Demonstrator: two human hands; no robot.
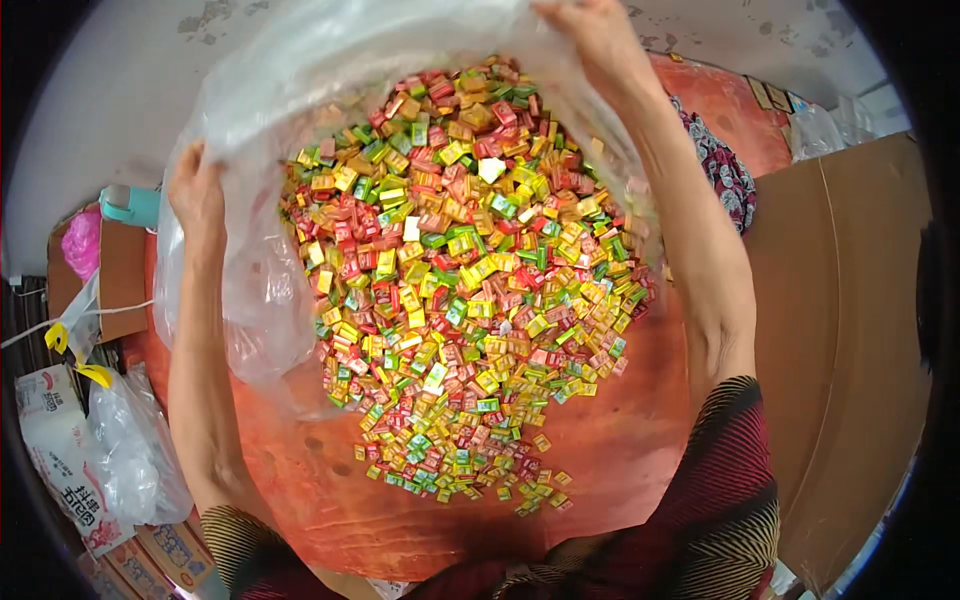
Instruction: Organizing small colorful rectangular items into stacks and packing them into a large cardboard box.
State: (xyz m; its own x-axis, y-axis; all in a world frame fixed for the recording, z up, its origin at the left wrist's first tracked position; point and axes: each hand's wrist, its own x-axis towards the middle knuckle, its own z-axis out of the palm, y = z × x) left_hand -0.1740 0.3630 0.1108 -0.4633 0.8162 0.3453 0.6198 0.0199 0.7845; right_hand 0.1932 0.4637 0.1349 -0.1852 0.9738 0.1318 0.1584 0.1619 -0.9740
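A large clear plastic bag [265, 300] is spread wide between my raised arms. My left hand [197, 190] is closed on its edge at the left. At the far right, my right hand [597, 45] grips the bag too, the fingertips partly cut off by the picture's top edge. A big heap of small boxes [450, 270], red, yellow and green, lies between my forearms. Part of the heap shows through the film, and its near end spreads loose over the red-orange work surface [330, 490]. I cannot tell how many boxes are still inside the bag.
At the left stand a cardboard box [125, 265] with a pink bag [82, 245], a teal container [130, 206], a white printed carton [65, 450] and clear plastic bags [135, 450]. Large brown cardboard [850, 330] borders the right side. Patterned cloth [722, 170] lies beyond my right forearm.
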